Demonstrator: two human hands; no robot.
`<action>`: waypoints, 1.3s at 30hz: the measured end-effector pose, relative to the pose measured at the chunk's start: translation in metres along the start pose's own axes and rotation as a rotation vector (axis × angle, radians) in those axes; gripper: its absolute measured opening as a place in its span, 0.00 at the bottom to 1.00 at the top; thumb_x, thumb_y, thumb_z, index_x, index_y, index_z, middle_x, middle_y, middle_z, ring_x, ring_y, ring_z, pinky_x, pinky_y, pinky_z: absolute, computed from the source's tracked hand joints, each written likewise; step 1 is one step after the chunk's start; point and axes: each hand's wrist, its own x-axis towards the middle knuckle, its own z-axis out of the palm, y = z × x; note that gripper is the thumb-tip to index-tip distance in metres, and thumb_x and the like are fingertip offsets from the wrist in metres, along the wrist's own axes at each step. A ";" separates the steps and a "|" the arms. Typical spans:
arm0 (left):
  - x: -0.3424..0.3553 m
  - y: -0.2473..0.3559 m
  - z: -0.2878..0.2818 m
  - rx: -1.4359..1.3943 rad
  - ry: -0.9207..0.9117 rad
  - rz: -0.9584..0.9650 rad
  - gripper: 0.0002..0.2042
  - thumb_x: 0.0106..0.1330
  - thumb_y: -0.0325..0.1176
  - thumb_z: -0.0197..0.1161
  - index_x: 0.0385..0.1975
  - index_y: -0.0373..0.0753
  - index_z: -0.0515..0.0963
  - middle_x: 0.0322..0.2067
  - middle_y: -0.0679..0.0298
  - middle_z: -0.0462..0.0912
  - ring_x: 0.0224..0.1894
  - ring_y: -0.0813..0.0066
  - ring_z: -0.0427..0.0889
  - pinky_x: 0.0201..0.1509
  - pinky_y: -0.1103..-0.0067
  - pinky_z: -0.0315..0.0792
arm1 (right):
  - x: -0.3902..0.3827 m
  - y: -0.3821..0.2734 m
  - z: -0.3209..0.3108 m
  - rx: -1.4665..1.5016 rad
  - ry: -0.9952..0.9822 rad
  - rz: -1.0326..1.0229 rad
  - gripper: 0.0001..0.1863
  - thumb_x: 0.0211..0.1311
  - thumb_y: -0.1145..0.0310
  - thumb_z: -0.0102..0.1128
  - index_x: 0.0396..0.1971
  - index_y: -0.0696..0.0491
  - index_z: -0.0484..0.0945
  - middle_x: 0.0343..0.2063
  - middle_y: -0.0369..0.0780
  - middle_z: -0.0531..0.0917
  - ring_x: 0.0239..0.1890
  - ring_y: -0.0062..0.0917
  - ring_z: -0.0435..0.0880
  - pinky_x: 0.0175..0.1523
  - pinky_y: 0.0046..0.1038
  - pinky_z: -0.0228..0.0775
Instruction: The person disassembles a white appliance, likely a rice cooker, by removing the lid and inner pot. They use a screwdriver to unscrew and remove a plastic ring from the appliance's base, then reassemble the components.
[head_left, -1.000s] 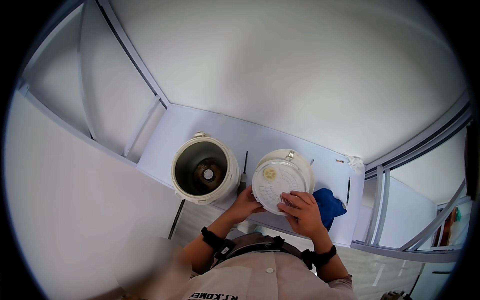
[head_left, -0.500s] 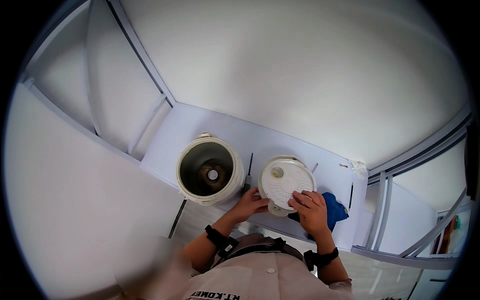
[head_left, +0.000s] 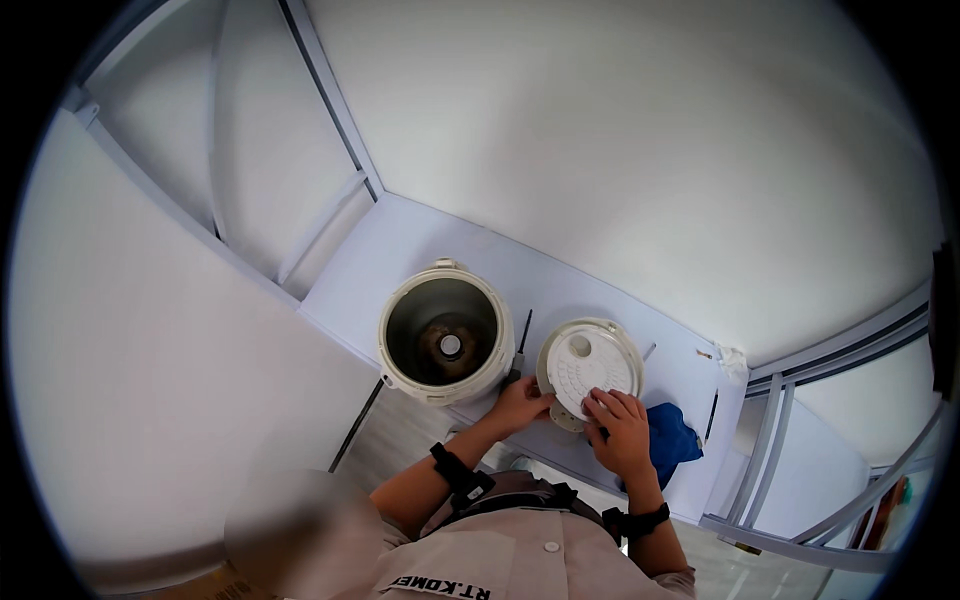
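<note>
A cream rice cooker body [head_left: 400,360] stands open, its metal interior stained brown around a central disc. Right of it lies a round cream lid [head_left: 568,420] with a perforated white plate [head_left: 585,368] on top. My left hand [head_left: 522,405] grips the lid assembly's lower-left edge, thumb near the plate. The fingers of my right hand [head_left: 620,430] are curled onto the plate's lower-right edge. A grey-handled screwdriver [head_left: 517,367] lies between cooker and lid; a blue cloth [head_left: 675,440] is beside my right hand.
The pale table [head_left: 340,280] backs onto a white panel [head_left: 600,150], with metal-framed structures [head_left: 775,440] at both sides. A white tissue [head_left: 730,360], a small copper-coloured piece [head_left: 704,353] and a thin dark tool [head_left: 711,415] lie at the table's right end.
The plate has shifted up within the lid, baring the lid's lower tab. The yellow look at the plate's hole has gone. The whole view has shifted, with the table appearing further right.
</note>
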 end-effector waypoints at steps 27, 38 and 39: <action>-0.168 0.191 -0.145 1.075 0.386 0.879 0.57 0.42 0.51 0.91 0.74 0.38 0.69 0.76 0.42 0.64 0.76 0.39 0.64 0.77 0.54 0.64 | 0.102 -0.109 0.023 0.377 0.166 -0.003 0.42 0.48 0.67 0.86 0.66 0.56 0.79 0.64 0.50 0.81 0.63 0.49 0.82 0.67 0.42 0.75; -0.126 0.191 -0.195 1.089 0.043 0.755 0.76 0.39 0.68 0.88 0.84 0.33 0.49 0.82 0.35 0.48 0.83 0.32 0.50 0.84 0.49 0.53 | 0.105 -0.134 0.061 0.458 0.079 0.117 0.63 0.48 0.53 0.90 0.80 0.60 0.62 0.79 0.55 0.64 0.81 0.49 0.65 0.81 0.43 0.60; -0.125 0.194 -0.197 1.080 0.020 0.755 0.76 0.39 0.67 0.88 0.84 0.32 0.48 0.82 0.35 0.48 0.83 0.32 0.50 0.84 0.49 0.53 | 0.106 -0.137 0.060 0.466 0.075 0.128 0.64 0.48 0.52 0.90 0.81 0.60 0.60 0.80 0.55 0.63 0.81 0.50 0.64 0.82 0.43 0.59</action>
